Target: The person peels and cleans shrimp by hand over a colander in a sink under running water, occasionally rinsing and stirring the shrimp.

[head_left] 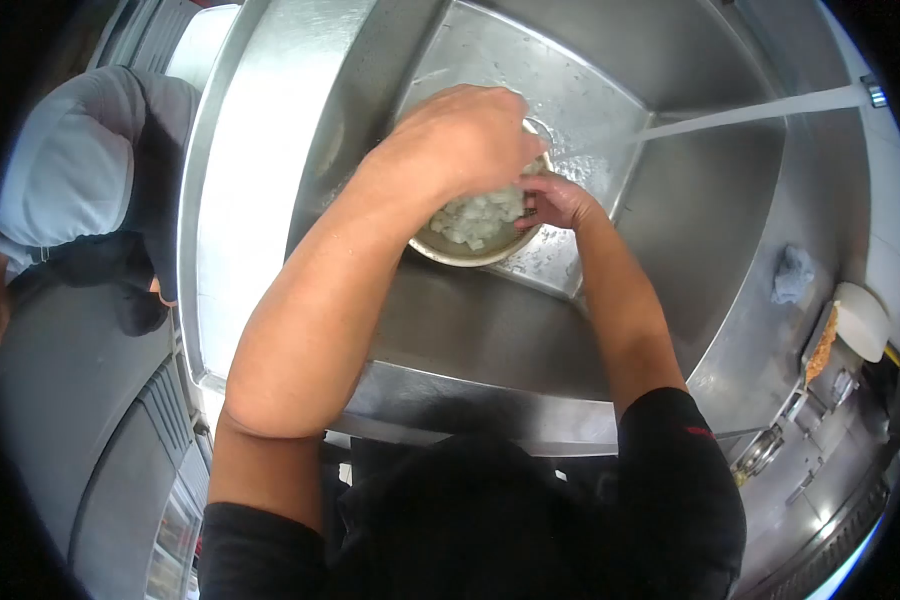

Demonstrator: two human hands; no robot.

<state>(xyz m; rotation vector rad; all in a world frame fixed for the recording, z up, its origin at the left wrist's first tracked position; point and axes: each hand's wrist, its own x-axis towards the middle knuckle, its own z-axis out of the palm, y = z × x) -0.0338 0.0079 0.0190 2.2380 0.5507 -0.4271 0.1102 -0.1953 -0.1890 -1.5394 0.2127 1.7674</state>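
Observation:
A round bowl (457, 257) with a pale rim stands in the steel sink (515, 60). Whitish, translucent chunks (478, 218) lie inside it; their kind is not clear. My left hand (462, 140) reaches over the bowl's far side, fingers curled downward, and its palm side is hidden along with anything in it. At the bowl's right edge is my right hand (558, 203), its fingers spread apart over the inside by the chunks. A stream of water (710, 122) runs from the tap (875, 92) at the right toward the bowl beside my hands.
Steep sink walls surround the bowl, with a raised front edge (480, 405) near my body. On the right ledge lie a crumpled blue cloth (793, 275) and a white container (860, 320). Another person (80, 160) bends over at the left, beyond the white counter (255, 190).

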